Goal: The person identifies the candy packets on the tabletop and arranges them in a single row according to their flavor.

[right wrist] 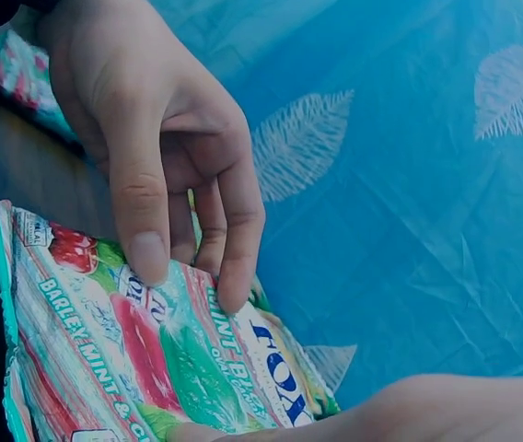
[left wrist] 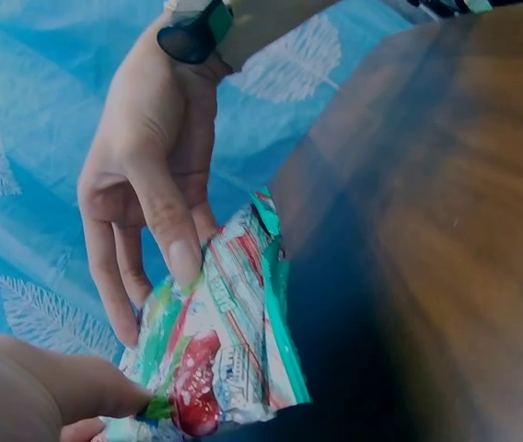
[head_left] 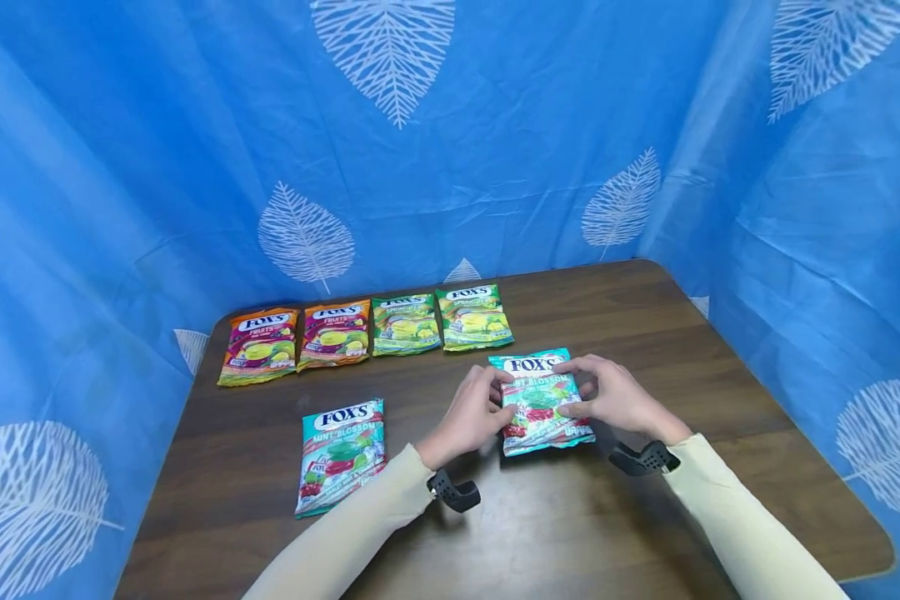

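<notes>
A teal and white bag of Fox's Mint Blossom candy (head_left: pixel 542 396) is between both hands, its printed front facing up. My left hand (head_left: pixel 471 410) grips its left side, thumb on the front. The right hand (head_left: pixel 621 398) holds the right side the same way, with the thumb (left wrist: pixel 174 239) pressing the wrapper in the left wrist view. A dark shadow shows beside the bag's bottom seam in that view. Another Mint Blossom bag (head_left: pixel 342 457) lies on the table to the left, beside my left forearm.
Along the back left of the brown wooden table (head_left: pixel 270 433) lie two orange and purple Fruits bags (head_left: pixel 261 346) and two green Fox's bags (head_left: pixel 474 318) in a row. A blue curtain (head_left: pixel 495 167) with white leaf prints surrounds the table's back and sides.
</notes>
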Available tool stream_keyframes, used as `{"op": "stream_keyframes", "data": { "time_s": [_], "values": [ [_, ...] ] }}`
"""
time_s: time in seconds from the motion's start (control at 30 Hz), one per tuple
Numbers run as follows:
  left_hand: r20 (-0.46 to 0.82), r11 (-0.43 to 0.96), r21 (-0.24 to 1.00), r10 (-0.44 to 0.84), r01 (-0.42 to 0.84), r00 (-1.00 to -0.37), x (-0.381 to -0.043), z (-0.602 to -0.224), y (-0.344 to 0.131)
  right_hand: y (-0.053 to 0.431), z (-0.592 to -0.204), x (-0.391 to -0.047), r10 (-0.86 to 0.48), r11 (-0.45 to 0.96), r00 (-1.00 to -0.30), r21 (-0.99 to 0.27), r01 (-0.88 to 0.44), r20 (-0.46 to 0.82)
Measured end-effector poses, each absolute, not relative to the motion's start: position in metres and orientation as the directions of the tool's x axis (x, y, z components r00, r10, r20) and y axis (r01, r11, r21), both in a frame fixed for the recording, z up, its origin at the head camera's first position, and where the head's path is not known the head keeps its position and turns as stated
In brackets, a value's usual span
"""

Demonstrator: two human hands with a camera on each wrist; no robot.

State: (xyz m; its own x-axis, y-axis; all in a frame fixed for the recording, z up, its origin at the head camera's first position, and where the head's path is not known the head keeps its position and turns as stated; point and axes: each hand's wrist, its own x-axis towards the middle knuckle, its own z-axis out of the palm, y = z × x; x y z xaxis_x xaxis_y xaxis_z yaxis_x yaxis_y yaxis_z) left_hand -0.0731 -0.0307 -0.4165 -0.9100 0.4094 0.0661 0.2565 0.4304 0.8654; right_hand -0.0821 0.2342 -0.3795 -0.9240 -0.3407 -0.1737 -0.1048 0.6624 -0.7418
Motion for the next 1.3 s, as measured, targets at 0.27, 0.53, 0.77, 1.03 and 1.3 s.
{"op": "stream_keyframes", "data": {
  "time_s": [0.27,0.53,0.77,1.03,1.3],
  "values": [
    [0.064,0.476,0.835,0.411,0.274,-0.909,-0.105,-0.417,-0.027,0.236,-0.379,-0.118,-0.354,0.678,-0.915,-0.728,-0.108,-0.194],
    [0.11,0.509,0.798,0.401,0.321,-0.91,-0.148,-0.428,-0.015,0.248,-0.383,-0.157,-0.38,0.666,-0.908,-0.733,-0.139,-0.173],
    [0.104,0.546,0.781,0.364,0.303,-0.925,-0.182,-0.448,-0.004,0.25,-0.383,-0.182,-0.366,0.683,-0.916,-0.716,-0.142,-0.167],
    [0.079,0.591,0.766,0.304,0.253,-0.949,-0.197,-0.435,0.011,0.252,-0.385,-0.208,-0.334,0.718,-0.929,-0.682,-0.141,-0.16],
    [0.121,0.631,0.743,0.202,0.224,-0.972,-0.25,-0.492,0.041,0.258,-0.387,-0.233,-0.293,0.754,-0.942,-0.645,-0.122,-0.164]
  ]
}}
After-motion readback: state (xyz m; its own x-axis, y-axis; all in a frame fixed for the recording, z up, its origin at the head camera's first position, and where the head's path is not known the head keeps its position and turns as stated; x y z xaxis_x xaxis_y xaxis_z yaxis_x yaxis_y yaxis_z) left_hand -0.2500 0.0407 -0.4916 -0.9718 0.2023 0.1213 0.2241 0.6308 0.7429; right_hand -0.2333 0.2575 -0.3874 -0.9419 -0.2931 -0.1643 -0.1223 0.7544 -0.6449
